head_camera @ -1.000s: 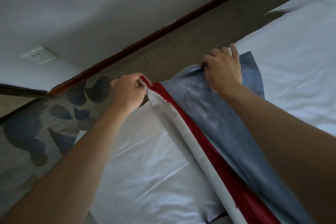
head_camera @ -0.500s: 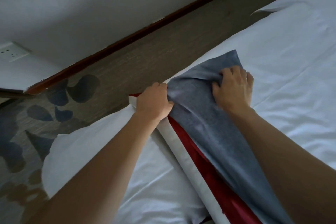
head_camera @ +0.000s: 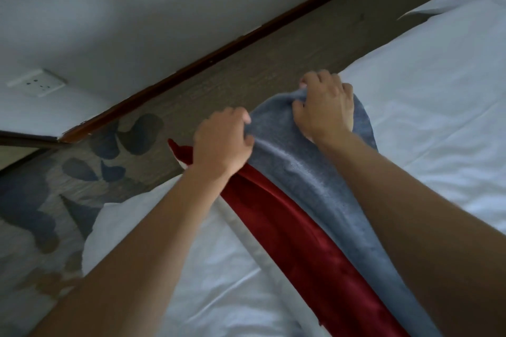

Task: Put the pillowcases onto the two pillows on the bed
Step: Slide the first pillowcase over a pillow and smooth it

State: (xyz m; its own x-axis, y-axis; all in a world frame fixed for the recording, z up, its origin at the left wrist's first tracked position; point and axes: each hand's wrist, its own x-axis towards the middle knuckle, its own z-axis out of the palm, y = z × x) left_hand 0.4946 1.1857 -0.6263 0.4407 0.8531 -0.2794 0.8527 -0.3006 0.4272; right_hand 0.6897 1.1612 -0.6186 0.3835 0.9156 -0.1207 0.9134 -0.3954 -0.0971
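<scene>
Gripping the grey pillowcase (head_camera: 315,172) near the bed's (head_camera: 438,117) left edge, the left hand (head_camera: 221,142) and right hand (head_camera: 325,107) bunch it, apparently over a red pillow (head_camera: 287,232).

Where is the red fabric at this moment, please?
In the head view the red fabric lies on the white bed, centre frame, beside the grey fabric, passing under the left hand.

Legible text, labels, brands, numbers, signs: none were found on any surface in view.
</scene>
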